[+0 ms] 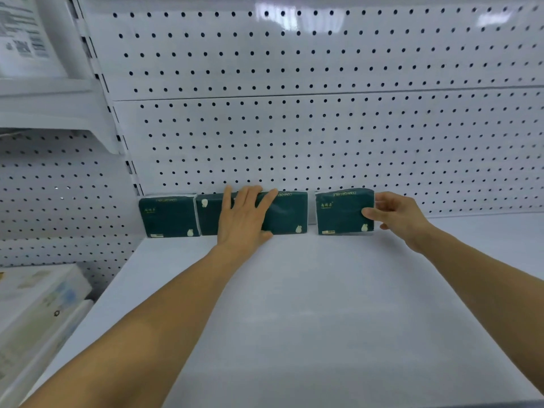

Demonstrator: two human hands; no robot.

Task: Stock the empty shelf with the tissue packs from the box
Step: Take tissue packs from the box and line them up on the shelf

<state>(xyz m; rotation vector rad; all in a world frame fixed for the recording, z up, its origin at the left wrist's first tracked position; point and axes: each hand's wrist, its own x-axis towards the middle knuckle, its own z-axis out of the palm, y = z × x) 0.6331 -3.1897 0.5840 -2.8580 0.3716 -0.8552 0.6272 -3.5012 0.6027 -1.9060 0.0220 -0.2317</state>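
White shelf [309,304] carries three tissue packs; my left hand [243,219] presses flat on the middle pack [282,214], my right hand [396,213] grips the right pack [341,212].

Scene was bright and evenly lit, cool white light from overhead, with glare streaks on the glossy top strip of the pegboard [323,69] near the upper edge. Shadows were soft and faint, only a dim band under the tissue packs [253,213] and beside the forearms on the white shelf [323,319]. Wide-angle distortion bowed the pegboard rows and the upright post at left; corners and the labelled paper top left were blurred, the boxes lower left soft, while the centre stayed reasonably sharp, pack print legible but slightly smeared.
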